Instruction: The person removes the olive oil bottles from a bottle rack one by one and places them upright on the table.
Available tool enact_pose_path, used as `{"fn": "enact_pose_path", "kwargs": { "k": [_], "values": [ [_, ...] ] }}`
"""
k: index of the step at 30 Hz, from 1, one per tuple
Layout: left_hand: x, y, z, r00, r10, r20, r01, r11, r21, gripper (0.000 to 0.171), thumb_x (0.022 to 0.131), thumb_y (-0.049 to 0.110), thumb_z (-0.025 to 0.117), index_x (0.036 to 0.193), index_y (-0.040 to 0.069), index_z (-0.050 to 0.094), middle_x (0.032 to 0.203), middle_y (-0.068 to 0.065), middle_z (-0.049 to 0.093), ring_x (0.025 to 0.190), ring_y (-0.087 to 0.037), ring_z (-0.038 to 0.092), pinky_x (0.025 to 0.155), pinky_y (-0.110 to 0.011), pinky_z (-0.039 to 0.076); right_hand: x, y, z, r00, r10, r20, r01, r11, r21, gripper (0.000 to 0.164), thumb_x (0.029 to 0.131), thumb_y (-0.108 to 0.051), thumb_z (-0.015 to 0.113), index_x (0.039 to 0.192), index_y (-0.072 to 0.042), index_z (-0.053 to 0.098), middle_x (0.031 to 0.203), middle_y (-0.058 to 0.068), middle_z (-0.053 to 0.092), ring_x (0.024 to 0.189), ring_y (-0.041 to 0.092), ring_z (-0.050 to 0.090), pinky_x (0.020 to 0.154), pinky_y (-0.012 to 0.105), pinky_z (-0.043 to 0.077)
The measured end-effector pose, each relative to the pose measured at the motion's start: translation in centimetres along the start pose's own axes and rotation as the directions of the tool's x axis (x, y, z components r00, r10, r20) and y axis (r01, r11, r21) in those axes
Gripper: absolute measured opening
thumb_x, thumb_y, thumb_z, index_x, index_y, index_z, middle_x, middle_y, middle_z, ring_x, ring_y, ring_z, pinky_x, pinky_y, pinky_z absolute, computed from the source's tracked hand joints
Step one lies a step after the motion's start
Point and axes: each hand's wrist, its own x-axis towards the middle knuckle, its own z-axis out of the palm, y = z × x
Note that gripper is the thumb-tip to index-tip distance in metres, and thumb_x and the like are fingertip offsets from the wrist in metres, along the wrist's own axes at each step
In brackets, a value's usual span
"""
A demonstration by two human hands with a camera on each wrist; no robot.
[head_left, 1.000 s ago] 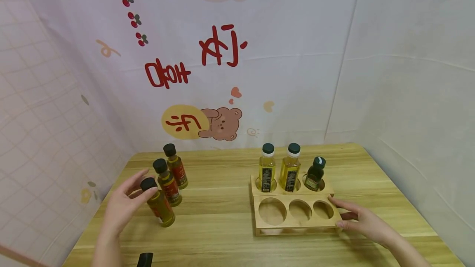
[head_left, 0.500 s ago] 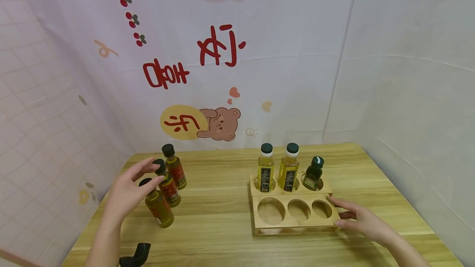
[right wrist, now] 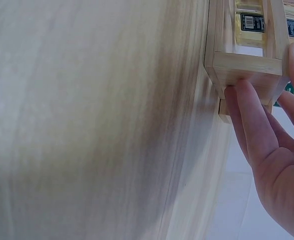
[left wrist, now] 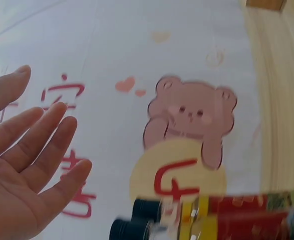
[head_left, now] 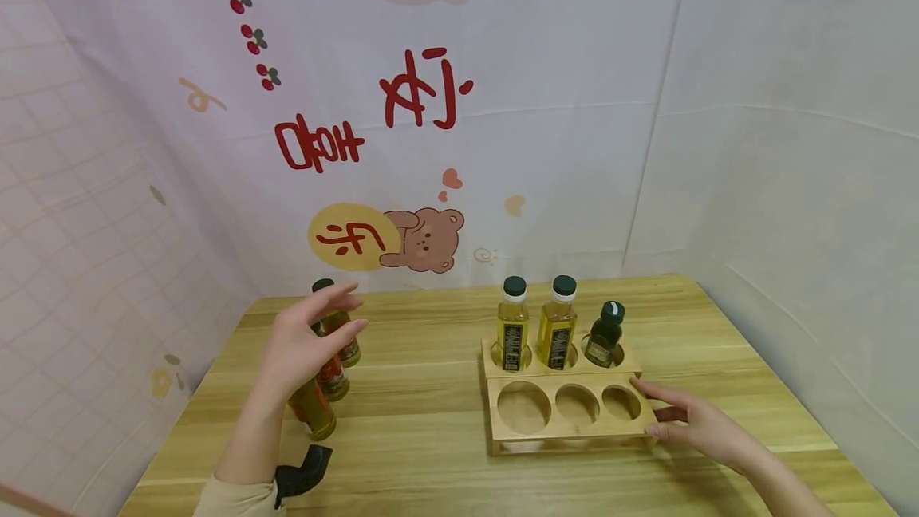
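My left hand (head_left: 305, 333) is raised with fingers and thumb spread, holding nothing. In the head view it overlaps the tops of three dark-capped oil bottles with red labels: a front bottle (head_left: 312, 412), a middle bottle (head_left: 334, 381) and a rear bottle (head_left: 350, 351). The left wrist view puts two of those bottles (left wrist: 252, 225) to one side of the palm. My right hand (head_left: 700, 428) grips the right end of a two-tier wooden bottle rack (head_left: 551, 431), thumb at its front corner. The right wrist view has fingertips (right wrist: 244, 87) against the rack's end panel (right wrist: 247, 67).
In the rack's back row stand two clear bottles of yellow oil, a left one (head_left: 513, 333) and a middle one (head_left: 558, 333), beside a small dark green bottle (head_left: 605, 341). The front row has three round holes. White printed cloth (head_left: 560, 142) surrounds the wooden table (head_left: 424, 421).
My left hand has moved from the front bottle's cap up and to the right, across the other bottles. The bottles stay standing. My right hand keeps its place on the rack.
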Motion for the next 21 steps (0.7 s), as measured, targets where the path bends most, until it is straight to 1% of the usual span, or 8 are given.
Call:
{"fn": "enact_pose_path", "kwargs": {
  "k": [2, 3, 6, 8, 10, 12, 18, 21],
  "values": [
    [0.3, 0.3, 0.9, 1.0, 0.019, 0.018, -0.018, 1.0, -0.014, 0.051, 0.084, 0.011, 0.08, 0.133, 0.013, 0.063, 0.108, 0.001, 0.072, 0.104, -0.021, 0.065, 0.084, -0.038, 0.052, 0.0, -0.1, 0.0, 1.0, 0.003, 0.0, -0.003, 1.0, -0.004, 0.068, 0.095, -0.021, 0.068, 0.151, 0.001, 0.036, 0.148, 0.037, 0.033, 0.108, 0.014, 0.061, 0.077, 0.025, 0.053],
    [0.4, 0.4, 1.4, 0.999, 0.027, 0.027, -0.027, 0.999, -0.018, 0.051, 0.084, 0.011, 0.081, 0.132, 0.013, 0.064, 0.107, 0.001, 0.072, 0.098, -0.021, 0.065, 0.078, -0.036, 0.052, 0.0, -0.1, 0.0, 1.0, 0.004, 0.0, -0.004, 1.0, -0.004, 0.068, 0.095, -0.021, 0.068, 0.151, 0.001, 0.036, 0.148, 0.036, 0.033, 0.108, 0.015, 0.061, 0.077, 0.025, 0.053],
    [0.8, 0.6, 2.8, 0.998, 0.044, 0.054, -0.041, 0.998, -0.043, 0.051, 0.083, 0.011, 0.081, 0.132, 0.012, 0.064, 0.106, 0.002, 0.072, 0.1, -0.021, 0.065, 0.083, -0.038, 0.053, 0.0, -0.2, 0.0, 1.0, 0.005, 0.002, -0.005, 1.0, -0.003, 0.069, 0.095, -0.022, 0.068, 0.151, 0.001, 0.035, 0.148, 0.036, 0.032, 0.109, 0.02, 0.061, 0.077, 0.025, 0.053],
    [1.0, 0.7, 3.8, 0.996, 0.055, 0.074, -0.049, 0.996, -0.075, 0.051, 0.083, 0.011, 0.081, 0.132, 0.011, 0.064, 0.106, 0.001, 0.073, 0.102, -0.022, 0.066, 0.088, -0.043, 0.053, 0.0, -0.1, 0.0, 1.0, 0.006, 0.004, -0.006, 1.0, -0.002, 0.069, 0.095, -0.022, 0.068, 0.151, 0.001, 0.035, 0.148, 0.036, 0.032, 0.11, 0.026, 0.061, 0.077, 0.025, 0.053],
    [1.3, 0.8, 4.8, 0.994, 0.064, 0.092, -0.053, 0.991, -0.119, 0.051, 0.083, 0.01, 0.081, 0.132, 0.01, 0.064, 0.105, 0.0, 0.073, 0.107, -0.023, 0.066, 0.094, -0.047, 0.051, 0.0, -0.1, 0.0, 1.0, 0.006, 0.006, -0.006, 1.0, 0.001, 0.069, 0.095, -0.021, 0.068, 0.151, 0.001, 0.035, 0.148, 0.037, 0.032, 0.111, 0.032, 0.06, 0.077, 0.025, 0.053],
    [1.7, 1.1, 5.7, 0.992, 0.061, 0.11, -0.041, 0.984, -0.173, 0.05, 0.084, 0.01, 0.081, 0.131, 0.011, 0.065, 0.105, -0.001, 0.073, 0.106, -0.023, 0.067, 0.094, -0.047, 0.052, 0.0, -0.1, 0.0, 1.0, 0.007, 0.008, -0.007, 1.0, 0.002, 0.069, 0.096, -0.021, 0.067, 0.152, 0.001, 0.035, 0.148, 0.037, 0.032, 0.111, 0.034, 0.06, 0.077, 0.025, 0.053],
    [2.7, 1.8, 8.6, 0.987, 0.041, 0.155, 0.005, 0.959, -0.283, 0.047, 0.086, 0.013, 0.079, 0.131, 0.011, 0.064, 0.107, -0.001, 0.073, 0.105, -0.022, 0.067, 0.094, -0.046, 0.052, -0.1, -0.1, 0.0, 1.0, -0.003, 0.003, 0.003, 1.0, 0.007, 0.067, 0.096, -0.02, 0.067, 0.151, 0.001, 0.035, 0.148, 0.036, 0.033, 0.109, 0.011, 0.059, 0.078, 0.025, 0.053],
    [3.2, 2.3, 10.0, 0.983, 0.035, 0.182, 0.026, 0.946, -0.322, 0.047, 0.087, 0.014, 0.077, 0.132, 0.011, 0.064, 0.108, -0.001, 0.073, 0.105, -0.022, 0.067, 0.094, -0.046, 0.052, -0.1, 0.0, -0.1, 1.0, -0.012, 0.006, 0.012, 1.0, 0.018, 0.067, 0.096, -0.019, 0.067, 0.151, 0.002, 0.035, 0.148, 0.037, 0.032, 0.108, 0.005, 0.058, 0.078, 0.025, 0.053]
  ]
}}
